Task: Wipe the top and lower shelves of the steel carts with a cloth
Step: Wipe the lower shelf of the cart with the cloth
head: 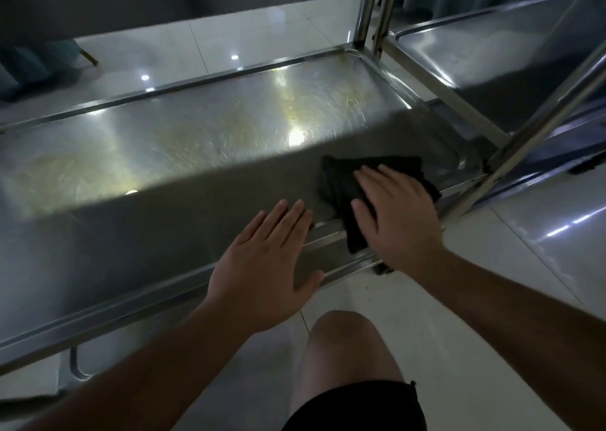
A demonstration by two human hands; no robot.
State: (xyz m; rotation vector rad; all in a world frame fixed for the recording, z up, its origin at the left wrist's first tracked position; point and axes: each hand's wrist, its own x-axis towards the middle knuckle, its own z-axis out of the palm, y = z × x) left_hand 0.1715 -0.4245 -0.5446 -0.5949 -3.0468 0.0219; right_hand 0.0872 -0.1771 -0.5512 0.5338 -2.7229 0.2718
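Right hand (398, 214) flat, pressing cloth (344, 188) on shelf (196, 129) at four o'clock, left hand (265, 263) flat, empty; yellowish smears toward ten o'clock suggest much remains.

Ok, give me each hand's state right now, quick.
Left hand: open, fingers straight, flat over the steel cart's lower shelf front edge, holding nothing.
Right hand: open, pressing the dark cloth flat on that shelf.

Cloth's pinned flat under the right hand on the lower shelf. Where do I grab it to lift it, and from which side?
Judging from how it lies, take the black cloth by the flap that droops over the lower shelf's near rim, coming from the front, floor side. That part hangs free with space behind it for fingers, while the rest lies flat under the right hand. The left hand is close enough to pinch it.
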